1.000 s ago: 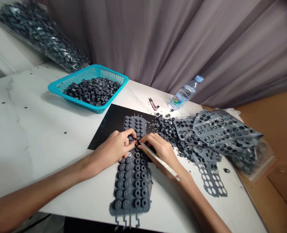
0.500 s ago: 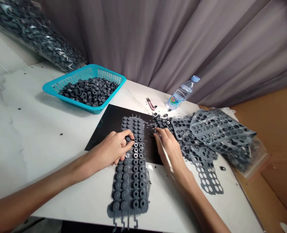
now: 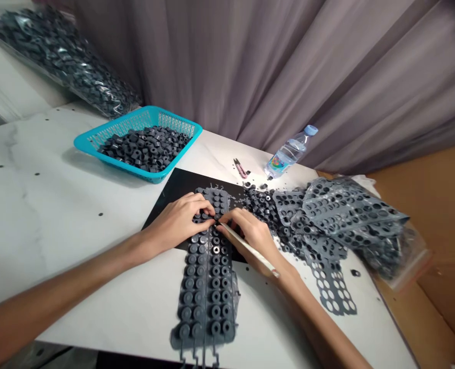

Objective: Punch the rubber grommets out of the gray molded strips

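Observation:
A long dark grey moulded sheet (image 3: 209, 297) with rows of round studs and rings lies lengthwise before me, its far part over a black mat (image 3: 165, 197). Above its upper half my left hand (image 3: 181, 218) is closed in a pinch, a small dark rubber piece (image 3: 217, 220) at its fingertips. My right hand (image 3: 256, 233) grips a thin white pen-like tool (image 3: 258, 254) whose tip meets that piece. The fingertips of both hands almost touch, and they hide several rings beneath them.
At the back left stands a blue basket (image 3: 81, 146) of dark rubber rings, near a large clear bag (image 3: 65, 56) of similar pieces. Loose rings (image 3: 260, 202) and punched sheets (image 3: 350, 210) are heaped on the right. A water bottle (image 3: 289, 154) and pink snips (image 3: 240, 168) lie behind.
My right hand has moved left from beside the loose rings to the sheet, bringing the white tool's tip to my left fingertips. The left hand stays over the sheet, pinching.

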